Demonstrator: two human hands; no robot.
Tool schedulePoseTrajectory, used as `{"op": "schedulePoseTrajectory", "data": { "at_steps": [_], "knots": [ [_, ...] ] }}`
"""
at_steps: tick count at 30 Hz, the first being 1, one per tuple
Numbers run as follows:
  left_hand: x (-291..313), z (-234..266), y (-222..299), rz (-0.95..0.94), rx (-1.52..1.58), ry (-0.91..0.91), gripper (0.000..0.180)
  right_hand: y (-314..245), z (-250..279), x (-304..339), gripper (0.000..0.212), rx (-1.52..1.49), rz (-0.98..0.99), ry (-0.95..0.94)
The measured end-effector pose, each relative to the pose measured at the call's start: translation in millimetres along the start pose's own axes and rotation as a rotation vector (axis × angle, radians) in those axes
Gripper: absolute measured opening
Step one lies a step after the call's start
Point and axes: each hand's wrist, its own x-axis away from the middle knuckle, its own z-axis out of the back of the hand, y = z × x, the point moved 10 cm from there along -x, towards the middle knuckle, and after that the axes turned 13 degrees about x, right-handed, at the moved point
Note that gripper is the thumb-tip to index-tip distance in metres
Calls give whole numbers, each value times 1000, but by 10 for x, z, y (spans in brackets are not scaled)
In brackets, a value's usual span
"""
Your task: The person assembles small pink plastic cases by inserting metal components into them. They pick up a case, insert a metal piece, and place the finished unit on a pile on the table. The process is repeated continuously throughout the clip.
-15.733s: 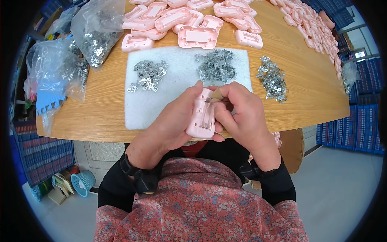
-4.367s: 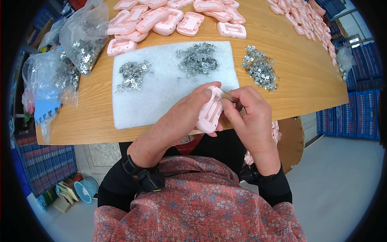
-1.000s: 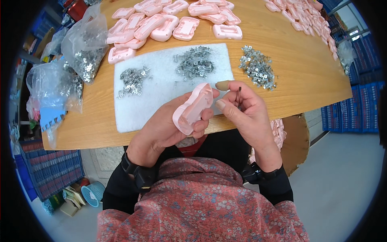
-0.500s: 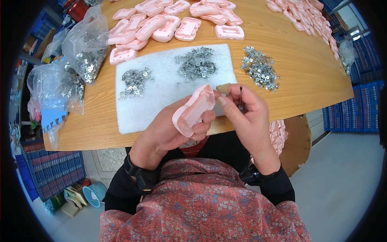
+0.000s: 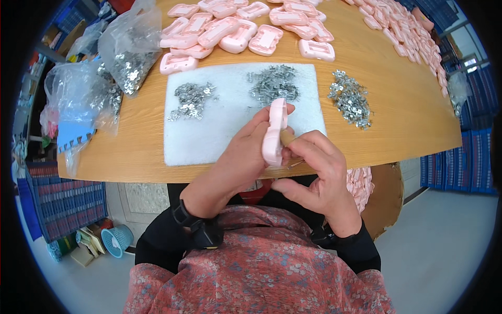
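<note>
The wooden table point(image 5: 408, 112) fills most of my view, its curved edge running just above my wrists. On it lies one white foam mat point(image 5: 219, 131), and on the mat sit two heaps of small metal clips, one to the left point(image 5: 192, 99) and one to the right point(image 5: 273, 83); a third heap point(image 5: 349, 100) rests on bare wood just right of the mat. Two clear plastic bags of the same clips point(image 5: 128, 52) slump at the table's left end. Beyond the mat I count about a dozen pink plastic cases point(image 5: 246, 23) in a loose cluster, with a further row point(image 5: 402, 36) curving off along the far right edge (too small there to count). More pink cases point(image 5: 360, 183) show below the table's rim at my right. The floor is pale grey, with blue crates point(image 5: 63, 199) stacked at both sides.

My left hand point(image 5: 238, 157) grips one pink case point(image 5: 273, 133) edge-on and upright over the mat's near right corner, thumb and fingers clamped on its sides. It is a narrow, rounded, glossy shell. My right hand point(image 5: 314, 167) touches the case's right face, fingers curled and pinched on something tiny that I cannot make out.
</note>
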Motion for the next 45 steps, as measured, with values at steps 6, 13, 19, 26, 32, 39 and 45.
{"op": "schedulePoseTrajectory", "data": {
  "at_steps": [6, 13, 19, 26, 32, 39, 45],
  "knots": [
    [22, -173, -185, 120, 284, -26, 44, 128, 274, 213, 25, 84, -207, 105],
    [145, -16, 330, 4, -216, -221, 46, 548, 137, 318, 17, -406, -529, -208],
    [405, 113, 121, 421, 78, -443, 60, 218, -374, -154, 21, -487, -413, -360],
    [477, 609, 272, 232, 372, -94, 56, 191, -697, -696, 15, 488, -13, -264],
    [418, 796, 409, 75, 389, 125, 56, 260, -762, -749, 12, 362, -90, -306],
    [205, 637, 342, 70, 519, 83, 59, 412, -732, -510, 13, -459, -487, -318],
    [160, 501, 240, 124, 632, -71, 61, 428, -736, -422, 12, -577, -443, -319]
  ]
}}
